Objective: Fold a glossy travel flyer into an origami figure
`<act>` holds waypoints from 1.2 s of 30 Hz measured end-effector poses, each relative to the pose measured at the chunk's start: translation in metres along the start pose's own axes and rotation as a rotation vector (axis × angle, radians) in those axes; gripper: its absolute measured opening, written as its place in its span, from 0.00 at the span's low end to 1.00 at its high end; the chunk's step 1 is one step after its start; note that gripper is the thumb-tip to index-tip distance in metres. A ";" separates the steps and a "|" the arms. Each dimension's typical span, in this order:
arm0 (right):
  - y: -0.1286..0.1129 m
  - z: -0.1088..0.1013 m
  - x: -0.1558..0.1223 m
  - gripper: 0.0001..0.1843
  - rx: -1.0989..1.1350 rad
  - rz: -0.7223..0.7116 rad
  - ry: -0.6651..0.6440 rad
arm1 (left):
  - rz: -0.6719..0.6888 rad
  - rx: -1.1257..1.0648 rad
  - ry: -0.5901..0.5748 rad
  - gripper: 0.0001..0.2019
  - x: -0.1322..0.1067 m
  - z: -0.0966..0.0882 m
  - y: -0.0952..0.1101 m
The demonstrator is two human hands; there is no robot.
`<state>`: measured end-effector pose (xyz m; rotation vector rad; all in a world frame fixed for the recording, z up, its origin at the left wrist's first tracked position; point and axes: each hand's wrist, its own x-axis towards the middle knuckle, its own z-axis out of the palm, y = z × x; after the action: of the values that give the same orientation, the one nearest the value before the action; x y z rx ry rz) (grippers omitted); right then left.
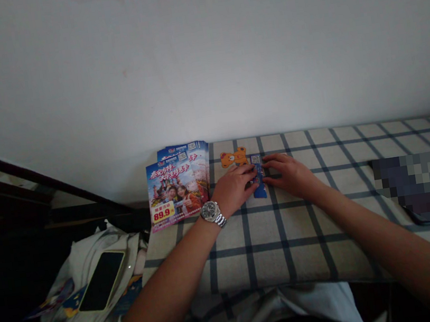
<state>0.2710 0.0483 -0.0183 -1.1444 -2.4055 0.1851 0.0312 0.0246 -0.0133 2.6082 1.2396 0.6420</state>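
Note:
A narrow blue folded flyer with a QR code at its top lies on the checked cloth, between my two hands. My left hand, with a metal watch on the wrist, has its curled fingers on the flyer's left edge. From the other side, the fingertips of my right hand hold the right edge. Just left of my left hand is a stack of colourful flyers, with one flyer lying askew in front, marked 89.9.
An orange bear picture shows on the checked cloth near the wall. A phone rests on white bags at the lower left. A dark, partly pixelated object lies at the right. A dark rail slopes down on the left.

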 end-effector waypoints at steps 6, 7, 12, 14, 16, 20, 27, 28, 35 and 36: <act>-0.007 -0.002 -0.012 0.28 -0.034 -0.038 -0.055 | -0.008 0.010 -0.009 0.16 0.000 -0.001 0.000; -0.008 -0.003 -0.013 0.30 -0.034 -0.049 -0.065 | -0.008 0.011 -0.010 0.16 0.000 -0.001 0.000; -0.009 -0.004 -0.016 0.38 -0.025 -0.083 -0.107 | -0.004 0.012 -0.008 0.16 -0.001 0.000 0.000; -0.009 -0.004 -0.017 0.40 -0.031 -0.097 -0.116 | 0.000 0.014 -0.011 0.16 -0.001 0.000 0.000; -0.009 -0.004 -0.018 0.42 -0.035 -0.109 -0.120 | -0.001 0.017 -0.013 0.16 -0.001 -0.001 0.000; -0.008 -0.003 -0.020 0.42 -0.017 -0.106 -0.102 | -0.008 0.015 -0.017 0.16 -0.001 -0.001 0.000; -0.007 -0.005 -0.020 0.26 0.042 -0.204 -0.045 | -0.020 0.010 -0.008 0.16 -0.002 0.001 -0.002; -0.007 -0.005 -0.020 0.24 0.040 -0.222 -0.052 | -0.019 0.008 -0.009 0.16 -0.002 0.001 -0.002; -0.002 -0.007 -0.032 0.29 0.086 -0.216 -0.136 | -0.013 0.001 -0.008 0.16 -0.002 0.000 -0.001; -0.001 -0.007 -0.033 0.29 0.095 -0.223 -0.152 | -0.013 0.000 -0.008 0.16 -0.002 0.000 -0.001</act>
<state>0.2919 0.0220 -0.0234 -0.8392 -2.6052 0.3193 0.0294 0.0241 -0.0138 2.5980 1.2532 0.6288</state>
